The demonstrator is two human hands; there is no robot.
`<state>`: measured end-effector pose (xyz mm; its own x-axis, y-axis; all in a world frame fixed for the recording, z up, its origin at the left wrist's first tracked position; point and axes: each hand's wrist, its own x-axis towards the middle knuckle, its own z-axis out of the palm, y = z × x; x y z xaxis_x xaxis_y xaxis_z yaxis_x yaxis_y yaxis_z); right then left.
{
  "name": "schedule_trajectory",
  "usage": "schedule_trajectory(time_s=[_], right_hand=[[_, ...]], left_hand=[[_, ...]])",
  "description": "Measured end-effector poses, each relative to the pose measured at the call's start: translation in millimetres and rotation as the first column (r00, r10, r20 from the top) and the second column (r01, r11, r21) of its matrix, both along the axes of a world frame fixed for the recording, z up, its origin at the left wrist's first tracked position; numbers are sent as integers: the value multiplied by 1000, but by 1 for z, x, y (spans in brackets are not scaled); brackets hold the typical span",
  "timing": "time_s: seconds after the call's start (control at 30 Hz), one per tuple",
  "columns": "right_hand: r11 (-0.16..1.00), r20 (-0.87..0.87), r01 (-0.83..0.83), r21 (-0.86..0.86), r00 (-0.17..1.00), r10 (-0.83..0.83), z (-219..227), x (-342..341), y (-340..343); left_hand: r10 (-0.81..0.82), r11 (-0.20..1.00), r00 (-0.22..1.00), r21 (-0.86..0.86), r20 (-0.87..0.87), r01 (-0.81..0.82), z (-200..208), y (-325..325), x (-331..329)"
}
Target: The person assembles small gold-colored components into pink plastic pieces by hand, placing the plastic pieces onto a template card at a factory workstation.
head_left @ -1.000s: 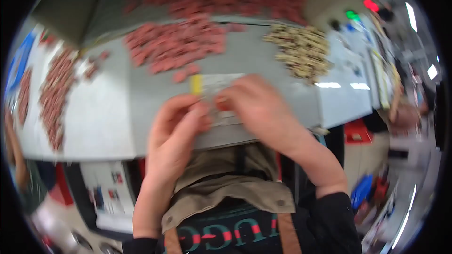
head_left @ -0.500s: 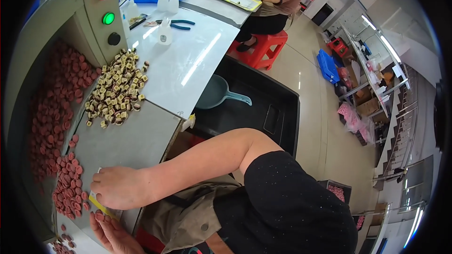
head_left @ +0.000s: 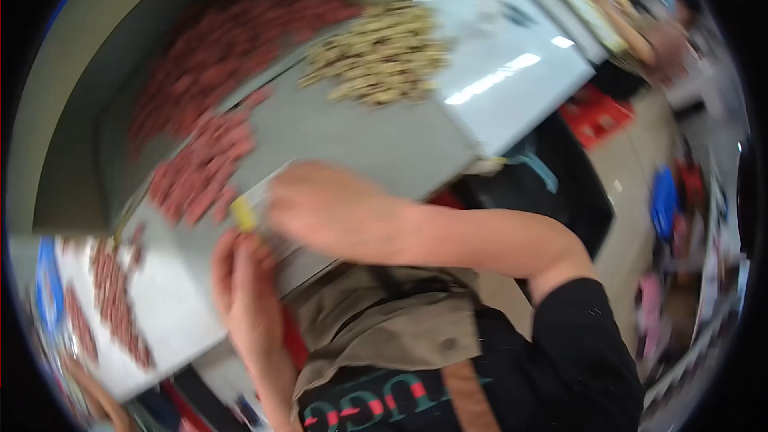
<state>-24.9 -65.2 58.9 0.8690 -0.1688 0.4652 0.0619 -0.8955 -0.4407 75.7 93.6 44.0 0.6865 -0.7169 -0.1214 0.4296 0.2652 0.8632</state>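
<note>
The view is smeared by motion. My right hand is closed, knuckles up, low over the grey worktop; whatever its fingers grip is hidden beneath it. Beside it a yellow strip shows next to a pale flat edge. My left hand is just to the left and nearer to me, its fingers drawn together around what looks like a small reddish disc, blurred at the fingertips. A loose heap of reddish discs lies just beyond both hands. Farther right sits a pile of small cream-and-dark pieces.
A large mass of reddish discs fills the machine's opening. More pieces lie on the white table at left, where another person's arm shows. A black bin with a blue-grey scoop stands right; a red stool is beyond.
My view has swung left, so hands and worktop appear farther right and higher. The white table at left has come into view. My hands stay close together by the yellow strip.
</note>
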Motion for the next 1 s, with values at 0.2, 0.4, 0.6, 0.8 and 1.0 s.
schedule_trajectory(time_s=[0.2, 0.4, 0.6, 0.8, 1.0], right_hand=[[989, -82, -118, 94, 989, 126, 4, -3, -10], [649, -35, -32, 760, 995, 90, 4, -6, 7], [635, 136, -125, 762, 990, 32, -1, 1, 22], [840, 87, -84, 536, 995, 44, -1, 3, 23], [855, 150, -67, 514, 989, -13, -8, 1, 26]], left_hand=[[-9, 997, 999, 83, -32, 11, 16, 5, -8], [-99, 992, 995, 75, -25, 100, 16, 11, 3], [-146, 983, 989, 107, -33, 149, 20, 9, 4], [-169, 981, 985, 90, -30, 171, 17, 6, 5], [35, 998, 885, 31, 464, -56, -4, 3, -11]])
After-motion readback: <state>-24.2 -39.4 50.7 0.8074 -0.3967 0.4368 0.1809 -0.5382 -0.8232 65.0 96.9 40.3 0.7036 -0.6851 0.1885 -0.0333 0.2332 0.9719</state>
